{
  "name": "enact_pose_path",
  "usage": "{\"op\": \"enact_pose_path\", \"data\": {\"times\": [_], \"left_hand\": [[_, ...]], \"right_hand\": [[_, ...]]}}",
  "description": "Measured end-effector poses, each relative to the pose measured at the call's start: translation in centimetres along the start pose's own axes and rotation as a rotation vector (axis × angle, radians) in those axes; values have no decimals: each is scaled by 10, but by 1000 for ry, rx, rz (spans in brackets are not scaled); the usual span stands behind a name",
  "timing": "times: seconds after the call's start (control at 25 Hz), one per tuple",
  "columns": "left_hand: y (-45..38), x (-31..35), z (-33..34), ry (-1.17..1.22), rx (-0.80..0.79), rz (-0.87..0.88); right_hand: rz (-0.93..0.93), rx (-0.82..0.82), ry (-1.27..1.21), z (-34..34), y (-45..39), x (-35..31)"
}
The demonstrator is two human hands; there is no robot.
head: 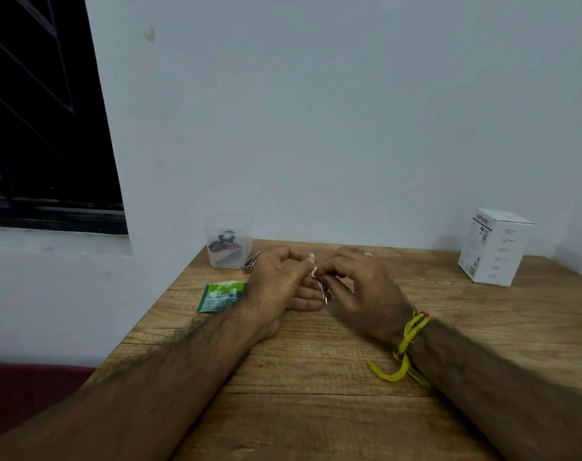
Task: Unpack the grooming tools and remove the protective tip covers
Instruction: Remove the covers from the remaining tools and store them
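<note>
green packet (222, 296), white box (496, 247), yellow wrist thread (406, 347)

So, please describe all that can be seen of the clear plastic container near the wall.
The clear plastic container is a small, square-sided translucent tub standing upright at the table's back left corner, close to the wall. Inside lie dark looped handles with something red, seemingly scissors. A metal nail clipper lies just beside it, to its right. Neither hand touches it.

Tub (229, 241) behind packet (221, 296); box (494, 247) far right on table (316, 377)
</note>
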State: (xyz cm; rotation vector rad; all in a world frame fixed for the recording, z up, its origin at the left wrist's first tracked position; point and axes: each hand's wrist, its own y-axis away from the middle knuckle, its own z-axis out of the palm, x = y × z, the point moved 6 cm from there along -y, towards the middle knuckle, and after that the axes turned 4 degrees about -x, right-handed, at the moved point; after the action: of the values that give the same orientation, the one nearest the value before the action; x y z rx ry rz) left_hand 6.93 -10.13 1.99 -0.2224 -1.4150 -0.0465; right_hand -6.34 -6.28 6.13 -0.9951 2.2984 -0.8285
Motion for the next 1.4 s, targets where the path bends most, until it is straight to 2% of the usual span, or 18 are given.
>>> {"op": "enact_pose_path", "data": {"times": [0.52,0.76,1.08,1.4], "left_hand": [[1,5,-1,-31,80,37],[1,6,0,-44,55,46],[0,4,2,-61,34,51],[2,7,3,-93,55,56]], "right_hand": [[2,-32,58,2,2,-5],[-22,-61,113,1,6,-3],[-13,-45,37,-1,10,8],[-45,-145,85,3,12,2]]}}
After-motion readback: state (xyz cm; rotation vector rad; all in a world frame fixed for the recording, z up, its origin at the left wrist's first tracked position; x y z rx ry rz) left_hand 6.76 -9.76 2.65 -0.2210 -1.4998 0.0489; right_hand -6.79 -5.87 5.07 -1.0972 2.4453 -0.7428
